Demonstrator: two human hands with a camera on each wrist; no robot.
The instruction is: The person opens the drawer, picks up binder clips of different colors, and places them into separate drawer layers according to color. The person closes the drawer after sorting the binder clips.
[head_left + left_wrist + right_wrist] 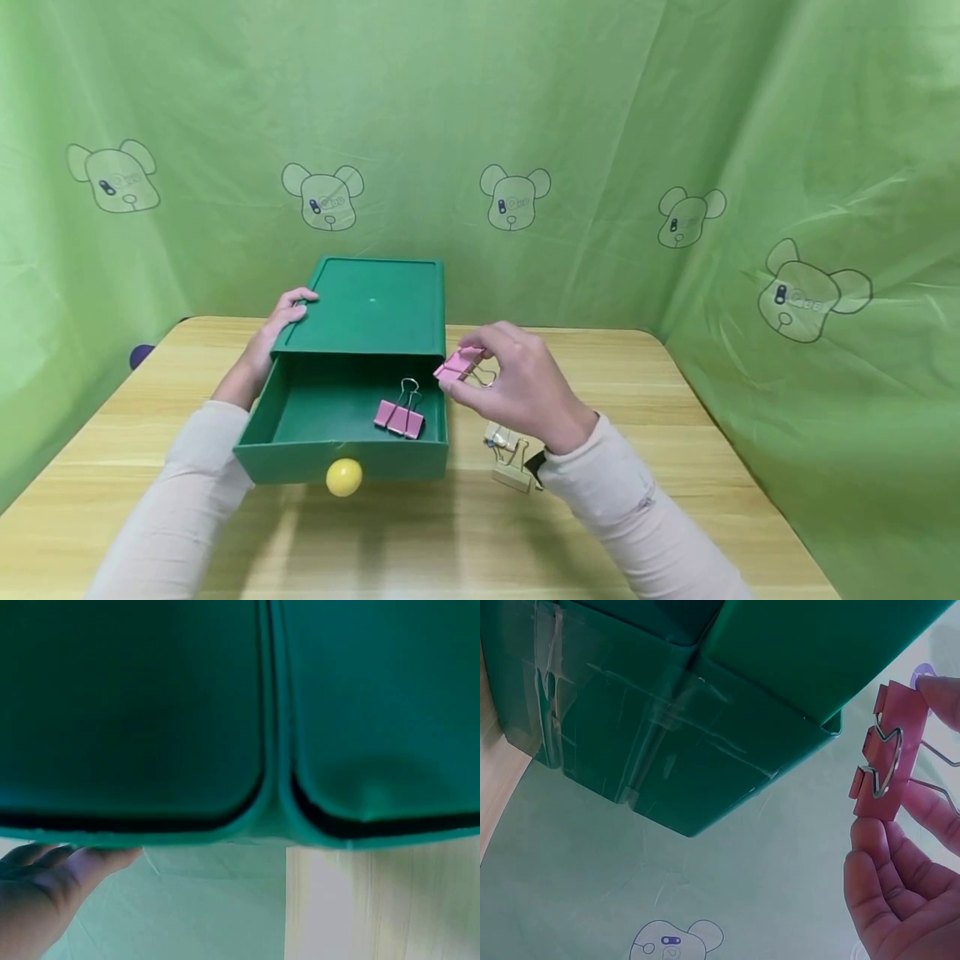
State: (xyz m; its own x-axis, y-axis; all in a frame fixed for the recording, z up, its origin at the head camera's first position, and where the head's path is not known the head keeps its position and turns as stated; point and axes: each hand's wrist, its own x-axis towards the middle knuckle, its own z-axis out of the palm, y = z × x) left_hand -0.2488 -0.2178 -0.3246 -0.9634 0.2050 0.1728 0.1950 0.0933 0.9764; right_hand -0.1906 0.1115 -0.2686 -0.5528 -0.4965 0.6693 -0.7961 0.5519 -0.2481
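Observation:
A green drawer box stands on the table with its drawer pulled out toward me. My left hand rests against the left side of the box, fingertips at its top edge; in the left wrist view that hand touches the green plastic. Between thumb and fingers, my right hand pinches a pink binder clip at the drawer's right rim. The right wrist view shows this pink clip with its wire handles spread apart. Another pink binder clip lies inside the drawer, towards the right.
Several binder clips lie on the table right of the drawer, a cream one among them, partly hidden by my right wrist. A yellow knob sticks out from the drawer front. Green cloth hangs behind and beside the wooden table.

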